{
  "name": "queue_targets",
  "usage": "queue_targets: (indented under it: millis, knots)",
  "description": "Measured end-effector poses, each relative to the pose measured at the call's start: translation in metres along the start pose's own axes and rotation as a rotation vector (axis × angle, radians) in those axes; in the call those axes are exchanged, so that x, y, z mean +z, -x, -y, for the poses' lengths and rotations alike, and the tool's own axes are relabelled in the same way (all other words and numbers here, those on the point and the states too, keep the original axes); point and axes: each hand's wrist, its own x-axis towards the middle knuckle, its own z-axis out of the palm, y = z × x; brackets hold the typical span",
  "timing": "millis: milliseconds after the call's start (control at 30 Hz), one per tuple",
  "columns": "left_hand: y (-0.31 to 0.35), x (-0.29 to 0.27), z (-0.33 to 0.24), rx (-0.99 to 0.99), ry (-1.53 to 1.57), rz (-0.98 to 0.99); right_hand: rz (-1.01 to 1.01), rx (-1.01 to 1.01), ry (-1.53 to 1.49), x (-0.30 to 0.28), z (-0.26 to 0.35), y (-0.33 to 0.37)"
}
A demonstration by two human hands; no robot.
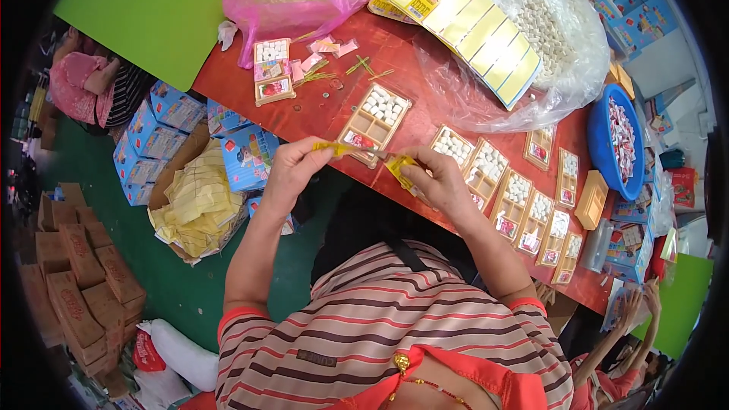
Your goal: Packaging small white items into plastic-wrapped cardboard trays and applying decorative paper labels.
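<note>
Pinched between thumb and fingers, a small yellow strip (330,148) is in my left hand (292,171). My right hand (439,182) grips a yellow printed piece, perhaps a label or wrapper (400,169). A thin darker band stretches between the two hands; whether both pieces are joined I cannot tell. Just beyond my hands, a tan compartment tray (383,110) holds white cube-shaped pieces and a red packet. More filled trays (510,196) stand in a row right of my right hand. Farther left on the table lies another filled tray (273,76).
A clear bag of white pieces (547,30) lies behind a sheet of yellow labels (486,38). At right sits a blue basin (613,140) of small packets. A pink bag (296,0) is at the back. Blue boxes (163,137) stand left; another person's arms (630,319) show lower right.
</note>
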Motion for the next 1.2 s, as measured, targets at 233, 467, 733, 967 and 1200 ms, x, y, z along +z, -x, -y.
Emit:
queue_targets:
  millis: [233,467,733,967,1200]
  knots:
    - [-0.038,-0.008,-0.025,0.36,-0.699,-0.133,0.076,0.099,-0.112,-0.005,-0.008,-0.018]
    - [-0.077,-0.015,-0.021,0.115,-0.133,-0.086,-0.032,0.083,-0.346,-0.014,-0.012,-0.044]
    - [-0.091,-0.008,0.005,0.357,-0.873,-0.295,-0.122,-0.01,-0.013,0.002,-0.04,-0.054]
    - [-0.087,-0.005,0.024,0.365,-1.095,-0.348,-0.176,-0.22,0.465,0.007,-0.042,-0.054]
    - [-0.084,-0.005,0.037,0.422,-1.125,-0.386,-0.135,-0.327,0.694,0.011,-0.036,-0.056]
